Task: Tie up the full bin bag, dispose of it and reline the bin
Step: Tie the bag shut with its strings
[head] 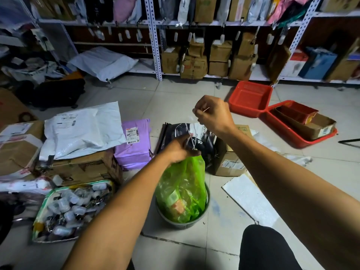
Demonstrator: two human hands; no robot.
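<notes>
Your left hand (180, 151) clamps the green bin bag (183, 191) neck, bag sitting in the bin (206, 203). Right hand (213, 114) pinches white string (190, 142); knot hidden behind fingers.

Translucent lime-green plastic bin bag (183, 184): orange and pale green shapes show through its skin.
Round plastic bin (202, 215): dull grey-green rim.
Thin string (190, 140): white.
Soft plastic mailer parcel (134, 145): lilac, with a white label printed in black and orange.
Large poly mailer bag (83, 129): white, with a black barcode label.
Two rectangular plastic baskets (251, 98): bright red, perforated walls.
Cardboard boxes on the lower shelf (194, 65): plain brown.
Slotted metal shelf upright (154, 39): white with rows of dark holes.
Tiled floor (175, 94): pale grey, dark grout lines.
Flat tray of small items (72, 209): green-and-white border.
Trouser knee (263, 248): black.
</notes>
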